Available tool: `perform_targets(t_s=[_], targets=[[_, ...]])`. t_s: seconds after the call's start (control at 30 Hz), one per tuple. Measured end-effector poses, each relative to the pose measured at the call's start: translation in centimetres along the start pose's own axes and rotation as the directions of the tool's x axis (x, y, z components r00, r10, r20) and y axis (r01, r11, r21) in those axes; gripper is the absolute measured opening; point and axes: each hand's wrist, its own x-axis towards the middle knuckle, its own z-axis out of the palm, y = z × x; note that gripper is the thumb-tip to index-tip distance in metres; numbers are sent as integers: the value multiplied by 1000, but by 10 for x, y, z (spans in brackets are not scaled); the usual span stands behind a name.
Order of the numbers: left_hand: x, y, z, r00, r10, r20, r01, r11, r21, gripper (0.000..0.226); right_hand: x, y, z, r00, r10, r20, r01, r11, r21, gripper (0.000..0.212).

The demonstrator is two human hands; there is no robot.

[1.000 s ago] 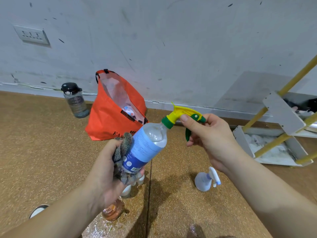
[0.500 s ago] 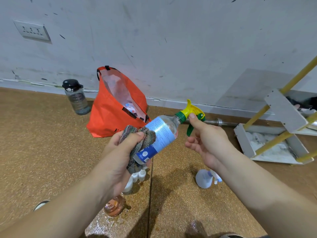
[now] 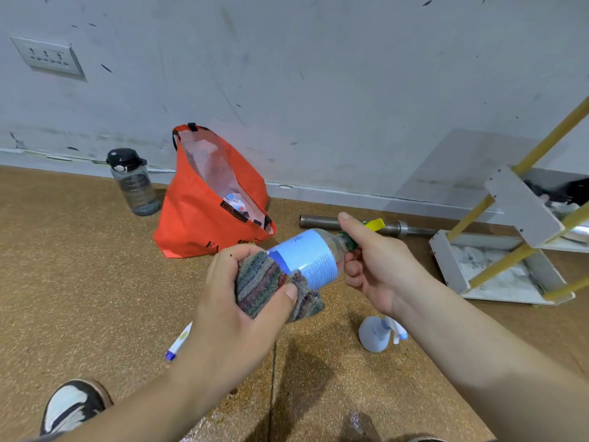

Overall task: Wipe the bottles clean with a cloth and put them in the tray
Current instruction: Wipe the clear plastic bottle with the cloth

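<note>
Spray bottle with pale blue label up in the air over the floor, tipped almost level, base to the left, yellow-and-green trigger head to the right. Not in the tray.

Base end wrapped in a striped cloth and hidden by it. Left grip curled round cloth and bottle together, thumb pressed on the fabric. Right grip closed round the neck just under the trigger head, thumb stretched along the top, most of the trigger covered.

On the floor below the right wrist, a small white spray bottle, partly behind the forearm. Below the left grip, a thin white tube with a blue cap, lying flat. Toe of a black-and-white shoe at the lower left.

Behind the held bottle, an open orange bag slumped near the wall, packets visible inside. Left of the bag, a dark drinking bottle with a black lid, upright. Metal bar along the foot of the wall, passing behind the trigger head.

Well to the right, a white tray on the floor, crossed by the yellow rods of a leaning rack. Socket plate high on the scuffed wall, upper left.
</note>
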Motion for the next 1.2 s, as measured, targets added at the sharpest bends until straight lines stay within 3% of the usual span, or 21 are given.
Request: perform_targets(t_s=[0.07, 0.13, 0.23, 0.33, 0.4, 0.47, 0.57, 0.63, 0.7, 0.77, 0.83, 0.9, 0.97, 1.03, 1.07, 1.13, 1.2], targets=[[-4, -3, 1, 1000, -5, 11, 6, 1000, -26, 40, -2, -4, 1, 996, -89, -6, 89, 996, -9, 35], [-7, -6, 2, 997, -34, 68, 38, 997, -72, 42, -8, -6, 3, 964, -266, 1, 265, 960, -90, 39], [-10, -9, 4, 988, -67, 139, 78, 994, -75, 40, -25, -9, 8, 850, -519, 91, 522, 808, -272, 48], [-10, -7, 5, 990, -49, 131, 51, 999, -10, 38, -42, -12, 8, 764, -611, 207, 640, 678, -361, 54], [-9, -1, 4, 988, 40, 146, -48, 998, 49, 39, -51, -10, 11, 741, -623, 250, 668, 650, -362, 46], [-8, 7, 2, 957, 218, 192, -242, 964, 111, 43, -62, -1, 18, 725, -607, 324, 687, 614, -388, 37], [1, 3, -1, 904, 377, 200, -396, 916, 67, 40, -67, 14, 26, 700, -596, 394, 714, 576, -398, 24], [11, -6, -2, 929, 324, 181, -320, 946, -52, 38, -64, 15, 25, 659, -623, 421, 752, 536, -383, 25], [21, -8, 1, 989, 71, 132, -59, 994, -96, 32, -61, 12, 23, 636, -640, 431, 771, 502, -392, 22], [31, -5, 4, 962, -254, 104, 262, 962, -74, 37, -56, 11, 22, 636, -645, 424, 770, 496, -400, 18], [36, -3, 3, 916, -380, 126, 392, 917, -81, 44, -52, 13, 20, 641, -637, 429, 767, 508, -392, 19], [31, 3, 1, 959, -276, 67, 282, 954, -100, 33, -50, 13, 20, 664, -621, 417, 748, 552, -369, 20], [19, 7, 4, 1000, -22, 7, 22, 999, 29, 26, -48, 15, 22, 686, -605, 405, 727, 587, -355, 20], [6, 10, 8, 952, 291, 91, -304, 925, 228, 28, -47, 17, 23, 707, -579, 406, 705, 618, -347, 22], [3, 7, 9, 915, 373, 157, -404, 867, 293, 30, -47, 18, 24, 716, -561, 416, 695, 632, -343, 24], [8, 0, 3, 895, 396, 206, -439, 864, 246, 33, -49, 16, 22, 712, -549, 438, 696, 633, -339, 25], [14, 4, -5, 959, 200, 203, -205, 979, 1, 32, -47, 13, 19, 715, -552, 429, 692, 646, -321, 25]])
